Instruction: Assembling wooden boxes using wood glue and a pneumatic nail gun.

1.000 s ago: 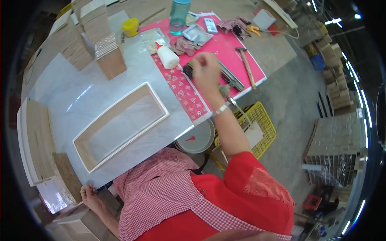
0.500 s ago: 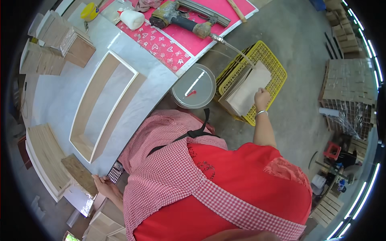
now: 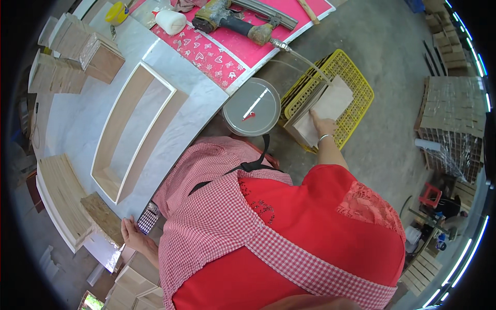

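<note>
My right hand rests on the top sheet of a stack of thin wooden panels; a finger or thumb stretches along its face and the other fingers are partly hidden. The panels lean in a yellow plastic crate on the floor to the right. My left hand is at the table's near corner, its visible fingers stretched out, beside a brown wooden board. On the table lies a long rectangular wooden frame with pale edges.
A lidded round bucket stands between table and crate. A nail gun with an air hose, a white glue bottle and a yellow tub occupy the far table. Wood pieces are stacked left; wrapped pallets stand right.
My right hand has moved left from the panel's right edge across its face, with a finger or thumb now extended. My left hand stays by the table corner. The view has shifted slightly.
</note>
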A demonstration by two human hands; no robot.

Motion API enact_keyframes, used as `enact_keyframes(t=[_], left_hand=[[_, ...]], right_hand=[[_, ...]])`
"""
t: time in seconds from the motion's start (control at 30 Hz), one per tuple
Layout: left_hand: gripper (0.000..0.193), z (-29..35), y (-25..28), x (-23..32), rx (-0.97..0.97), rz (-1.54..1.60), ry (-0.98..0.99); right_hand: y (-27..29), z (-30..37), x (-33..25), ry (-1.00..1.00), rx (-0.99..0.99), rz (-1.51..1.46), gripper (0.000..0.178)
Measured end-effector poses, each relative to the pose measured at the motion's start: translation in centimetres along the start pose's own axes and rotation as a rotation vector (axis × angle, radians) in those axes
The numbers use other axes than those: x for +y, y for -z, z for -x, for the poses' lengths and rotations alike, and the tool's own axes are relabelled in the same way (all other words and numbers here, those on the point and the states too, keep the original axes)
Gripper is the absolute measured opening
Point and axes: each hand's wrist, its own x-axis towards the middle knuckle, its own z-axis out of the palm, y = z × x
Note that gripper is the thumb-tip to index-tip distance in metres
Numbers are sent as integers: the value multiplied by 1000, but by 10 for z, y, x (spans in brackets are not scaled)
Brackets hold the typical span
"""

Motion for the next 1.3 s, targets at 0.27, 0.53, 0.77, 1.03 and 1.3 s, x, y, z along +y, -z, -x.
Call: enact_keyframes(t=[0.27,0.53,0.77,1.03,1.3], left_hand=[[34,-20,5,-5,-165,155,72],[23,-2,-10,16,-231,-237,-195],[35,10,-29,44,-281,-455,-565],[32,19,-37,61,-261,-418,-556],[27,20,-48,63,-251,-439,-621]], right_hand=[[13,-15,7,84,-56,51,125],[157,5,-89,894,337,-371,60],[202,256,-232,2097,-240,-21,90],[157,413,-280,2549,-350,529,101],[142,425,-305,2624,-350,695,100]])
